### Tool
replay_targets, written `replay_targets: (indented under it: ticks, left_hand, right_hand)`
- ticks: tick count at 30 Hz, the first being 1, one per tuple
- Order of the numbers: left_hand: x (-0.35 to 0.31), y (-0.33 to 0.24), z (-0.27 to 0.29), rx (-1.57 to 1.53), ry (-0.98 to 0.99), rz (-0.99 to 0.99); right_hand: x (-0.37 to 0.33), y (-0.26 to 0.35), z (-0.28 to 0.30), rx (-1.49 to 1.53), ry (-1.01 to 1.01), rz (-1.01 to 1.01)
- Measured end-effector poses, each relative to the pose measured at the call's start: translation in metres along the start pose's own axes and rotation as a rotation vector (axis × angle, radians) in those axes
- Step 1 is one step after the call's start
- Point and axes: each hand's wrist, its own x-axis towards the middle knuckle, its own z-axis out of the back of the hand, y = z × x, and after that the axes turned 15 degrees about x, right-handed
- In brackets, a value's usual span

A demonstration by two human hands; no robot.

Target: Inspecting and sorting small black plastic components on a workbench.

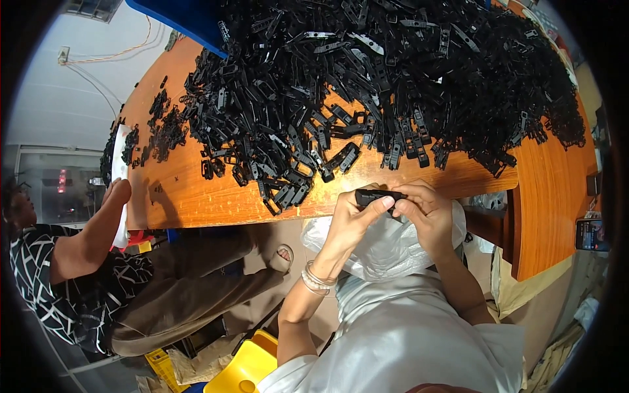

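Between my two hands, just off the table's front edge, is a slim black plastic part (pixel 372 196). My left hand (pixel 354 219) grips its left end, with the thumb laid along it. At its right end, my right hand (pixel 424 213) pinches it between thumb and fingers. Part of the piece is hidden behind my fingers. Bracelets circle my left wrist. Beyond my hands, a large heap of similar black plastic parts (pixel 393 78) covers much of the table. A few loose pieces (pixel 342 160) lie at the heap's near side.
The orange wooden table (pixel 229 203) curves across the view. A white plastic bag (pixel 380 249) hangs below my hands. At left sits another person (pixel 85 268), an arm on the table. A blue bin (pixel 183 19) stands at the far left, a phone (pixel 591 234) at right.
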Motion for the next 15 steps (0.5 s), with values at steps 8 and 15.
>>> replay_targets:
  ticks: [8, 15]
  left_hand:
    - [0.104, -0.021, 0.076, 1.265, -0.303, -0.574]
    - [0.116, -0.039, 0.078, 1.686, -0.148, -0.677]
  right_hand:
    - [0.001, -0.01, 0.019, -0.033, -0.043, -0.105]
    - [-0.002, -0.019, 0.027, 0.002, -0.074, -0.144]
